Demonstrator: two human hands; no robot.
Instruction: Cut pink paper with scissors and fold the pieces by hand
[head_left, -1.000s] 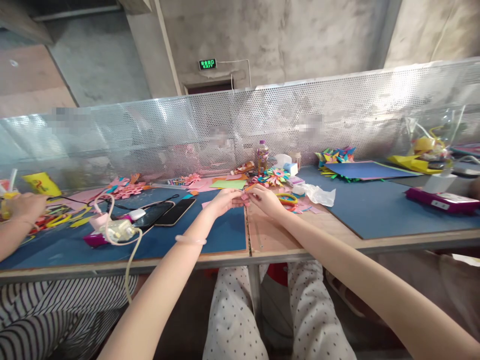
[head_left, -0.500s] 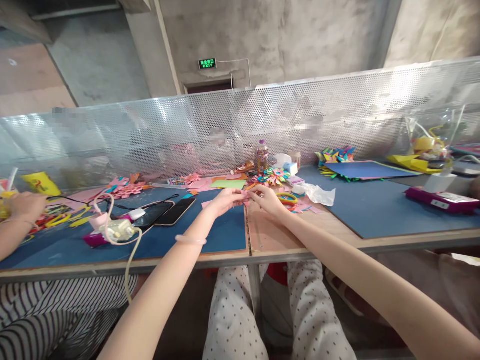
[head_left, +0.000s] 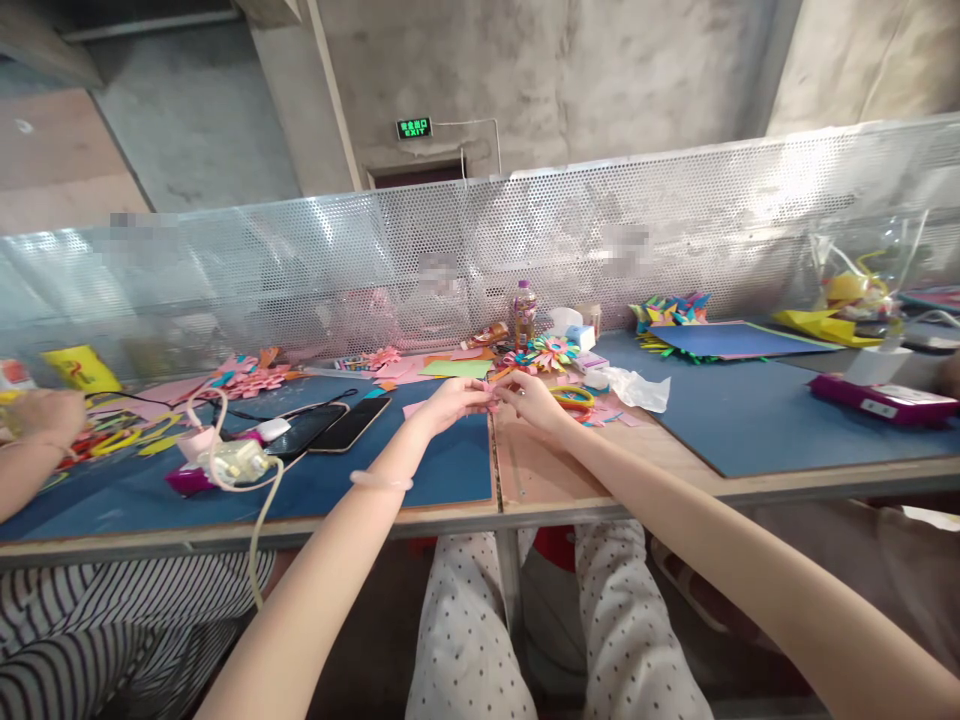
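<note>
My left hand (head_left: 456,401) and my right hand (head_left: 531,400) meet over the seam between the blue mat and the bare wood. Between their fingertips they pinch a small piece of pink paper (head_left: 491,391); fingers cover most of it, so its shape cannot be told. A pair of scissors with yellow-orange handles (head_left: 574,398) lies just right of my right hand, among paper scraps. Beyond my hands rest a sheet of light green paper (head_left: 456,368) and a multicoloured paper flower (head_left: 553,353). Pink paper (head_left: 412,409) lies beside my left hand.
Left are two phones (head_left: 351,425), a charger with cables (head_left: 236,460) and a co-worker's hand (head_left: 49,415). A drink bottle (head_left: 524,315) stands near the perforated metal screen (head_left: 420,270). Crumpled white plastic (head_left: 637,388) and a purple box (head_left: 885,402) are right.
My hands stay almost in place, with only slight finger movement on the pink paper. At far left, the co-worker's hand has shifted a little and a red-and-white item shows behind it.
</note>
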